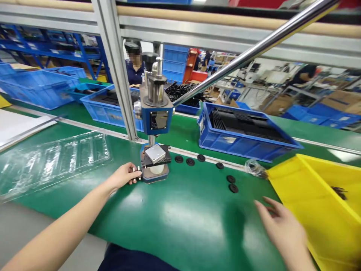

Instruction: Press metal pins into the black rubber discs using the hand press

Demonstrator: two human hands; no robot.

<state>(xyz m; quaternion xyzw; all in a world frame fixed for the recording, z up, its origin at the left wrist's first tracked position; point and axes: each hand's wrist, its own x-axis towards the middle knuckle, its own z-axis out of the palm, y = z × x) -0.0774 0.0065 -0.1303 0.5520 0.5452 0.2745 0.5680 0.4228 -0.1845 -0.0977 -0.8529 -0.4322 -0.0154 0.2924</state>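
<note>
My left hand [128, 175] is closed around a small dark part with light pins, at the left edge of the press base [156, 177]. On that base lies a black plate with a silver metal block [155, 153] on top, under the blue press head [158, 118]. My right hand [282, 226] hovers over the green table [180, 226], fingers apart and holding nothing, just left of a yellow bin [296, 188]. Between the press and the bin several black discs [190, 162] lie in a curved row.
A clear plastic tray [59, 162] lies at the left. Behind the press stand blue crates [234, 145] with black parts. A metal lever [242, 58] slants up to the right; an upright post [117, 71] stands left. A person [134, 71] is beyond.
</note>
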